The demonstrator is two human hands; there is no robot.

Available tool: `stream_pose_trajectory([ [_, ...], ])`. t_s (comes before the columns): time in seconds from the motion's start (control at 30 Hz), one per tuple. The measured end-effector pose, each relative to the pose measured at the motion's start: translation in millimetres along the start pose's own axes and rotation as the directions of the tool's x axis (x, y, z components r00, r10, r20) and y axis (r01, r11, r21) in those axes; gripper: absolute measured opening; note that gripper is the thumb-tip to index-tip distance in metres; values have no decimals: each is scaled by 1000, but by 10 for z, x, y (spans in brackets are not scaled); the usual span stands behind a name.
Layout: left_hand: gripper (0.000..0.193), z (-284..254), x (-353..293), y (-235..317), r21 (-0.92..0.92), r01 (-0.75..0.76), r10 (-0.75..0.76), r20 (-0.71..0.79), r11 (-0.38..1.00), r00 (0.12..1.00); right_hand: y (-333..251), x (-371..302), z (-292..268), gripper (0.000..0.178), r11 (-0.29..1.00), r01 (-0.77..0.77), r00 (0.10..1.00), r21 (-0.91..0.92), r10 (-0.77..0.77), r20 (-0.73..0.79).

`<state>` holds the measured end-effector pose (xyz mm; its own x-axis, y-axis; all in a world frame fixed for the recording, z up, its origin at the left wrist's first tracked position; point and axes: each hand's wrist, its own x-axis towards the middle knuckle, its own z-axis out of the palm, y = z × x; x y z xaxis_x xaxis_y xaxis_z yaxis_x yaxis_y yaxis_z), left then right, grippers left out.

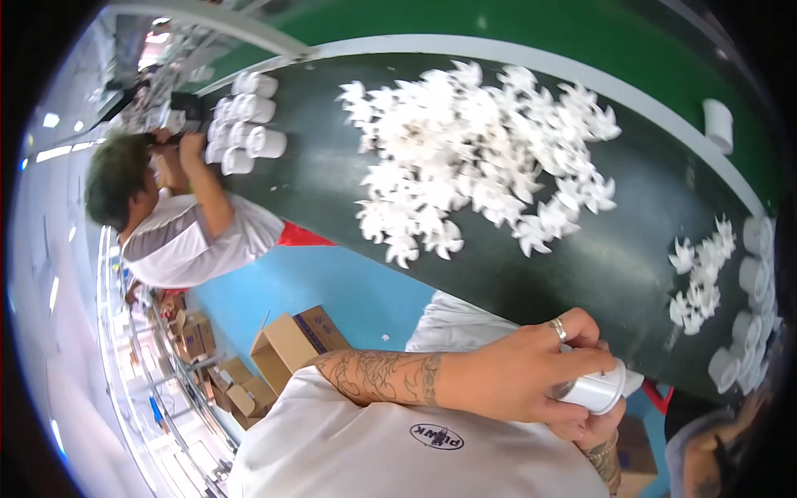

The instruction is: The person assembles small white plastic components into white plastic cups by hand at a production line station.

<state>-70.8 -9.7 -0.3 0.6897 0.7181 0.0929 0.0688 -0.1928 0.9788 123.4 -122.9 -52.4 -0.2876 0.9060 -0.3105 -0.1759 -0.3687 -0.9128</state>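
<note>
Left hand (531,365) and right hand (589,428) both grip one white cup (599,394). White bladed parts (448,158) lie heaped on the dark green worktop (623,249).

A white shirt (357,461) with an oval emblem (437,437) accompanies tattooed forearms (378,376), a silvery ring (559,330) and bracelet (601,451).

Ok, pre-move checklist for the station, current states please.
1. Left grip on the white cylinder: ok, fingers around its side.
2. Right grip supporting it: ok, touching from below; firmness cannot tell.
3. Inside of the cylinder: cannot tell, largely hidden.
4. Small cluster of finned pieces apart from the large pile: ok, bare table between.
5. Finned pieces all lying the same way: not ok, jumbled.
6. Co-worker's hand away from the cylinder: ok, far left.
</note>
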Motion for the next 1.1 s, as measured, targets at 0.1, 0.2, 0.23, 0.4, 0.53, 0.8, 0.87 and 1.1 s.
stream_pose_trajectory([
  [0.1, 61, -185, -97, 73, 112, 30, -27, -27, 993, 999, -411, 392, 167, 54, 602, -334, 934, 725, 317, 167],
  [0.2, 63, -477, -262, 139, 377, -7, -14, 53, 926, 998, -554, 631, 354, 57, 848, -391, 913, 358, 307, 269],
  [0.23, 66, -605, -331, 94, 391, -75, 52, 68, 917, 996, -645, 694, 327, 59, 882, -383, 888, 275, 269, 374],
  [0.4, 50, -1479, -1275, -300, 327, 270, 132, -823, 906, 552, -947, 778, 49, 47, 912, 179, 983, -368, -151, 104],
  [0.53, 25, -2537, -1765, -907, 462, 739, 339, -882, 491, 327, -1263, 988, -566, 23, 654, 48, 787, -755, -490, -375],
  [0.8, 53, -2983, -1474, -867, 438, 892, 340, -861, 114, 379, -1635, 2846, -1918, 54, 439, -151, 648, -885, -633, -424],
  [0.87, 48, -2734, -1201, -654, 446, 866, 402, -853, 226, 334, -1583, 2980, -1992, 51, 287, -184, 755, -940, -572, -322],
  [1.1, 28, -1216, -413, -179, 727, 425, 312, -641, 540, 701, -1391, 1388, -586, 44, 372, 330, 748, -868, -663, 0],
])
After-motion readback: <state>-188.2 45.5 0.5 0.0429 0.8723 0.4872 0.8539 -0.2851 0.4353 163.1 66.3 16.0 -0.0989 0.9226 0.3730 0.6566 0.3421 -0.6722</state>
